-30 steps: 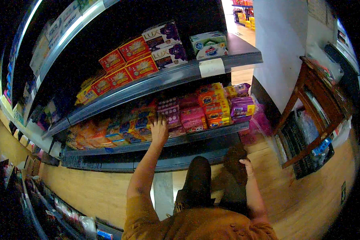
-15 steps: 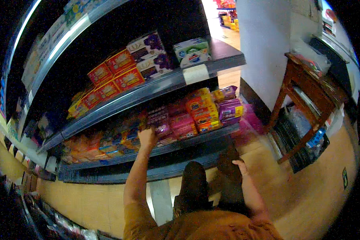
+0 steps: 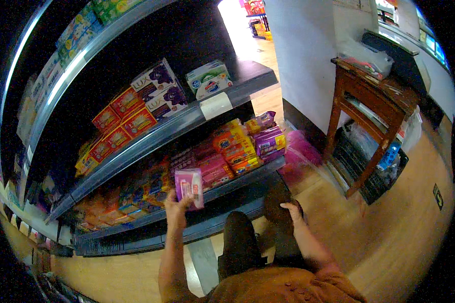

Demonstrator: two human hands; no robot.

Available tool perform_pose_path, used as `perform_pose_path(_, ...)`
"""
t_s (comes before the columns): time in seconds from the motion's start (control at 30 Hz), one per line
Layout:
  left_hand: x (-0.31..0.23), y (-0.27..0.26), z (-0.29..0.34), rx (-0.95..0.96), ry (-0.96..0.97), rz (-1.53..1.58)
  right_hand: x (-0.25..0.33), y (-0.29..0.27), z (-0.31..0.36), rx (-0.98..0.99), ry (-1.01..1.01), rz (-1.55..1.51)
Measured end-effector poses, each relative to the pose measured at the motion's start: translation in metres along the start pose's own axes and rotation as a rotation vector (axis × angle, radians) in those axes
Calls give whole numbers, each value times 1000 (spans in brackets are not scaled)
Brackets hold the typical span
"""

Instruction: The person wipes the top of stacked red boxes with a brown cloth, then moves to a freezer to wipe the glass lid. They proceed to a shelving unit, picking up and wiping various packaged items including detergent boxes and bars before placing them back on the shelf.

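Note:
My left hand (image 3: 176,214) is closed on the lower edge of a pink-and-purple soap pack (image 3: 189,188) with a white patch on its front. It holds the pack upright, just in front of the lower shelf (image 3: 212,188). Behind it lie pink packs (image 3: 215,170), yellow-and-orange packs (image 3: 237,146) and purple packs (image 3: 270,141) in stacks. My right hand (image 3: 297,216) rests against my right knee (image 3: 278,203). Its visible fingers are stretched out, some are hidden, and I see nothing in it.
Red boxes (image 3: 126,103), white-and-purple boxes (image 3: 164,91) and a green-and-white pack (image 3: 209,79) stand on the shelf above. A wooden stool (image 3: 338,108) holding a plastic bag (image 3: 366,58) stands right, beside a pale pillar (image 3: 306,55). Pink plastic wrap (image 3: 301,156) adjoins the shelf end.
My left hand has drawn back from the lower shelf, and the soap pack now shows in it. The view has shifted, while my right hand stays at the knee.

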State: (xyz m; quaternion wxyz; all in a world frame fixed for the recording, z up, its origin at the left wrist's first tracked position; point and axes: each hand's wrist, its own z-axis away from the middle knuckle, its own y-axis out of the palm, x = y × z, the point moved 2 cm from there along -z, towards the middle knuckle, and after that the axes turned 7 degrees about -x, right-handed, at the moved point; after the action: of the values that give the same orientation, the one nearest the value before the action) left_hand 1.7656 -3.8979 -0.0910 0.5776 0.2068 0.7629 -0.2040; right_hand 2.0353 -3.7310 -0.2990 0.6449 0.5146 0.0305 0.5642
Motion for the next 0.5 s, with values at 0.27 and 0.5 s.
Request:
perform_pose_path(0.27, 42, 79, 97, 228, -674, 406, -3, 66, 45, -69, 113, 61)
perform_pose_path(0.5, 62, 108, 120, 407, -693, 360, 5, 62, 63, 4, 153, -156)
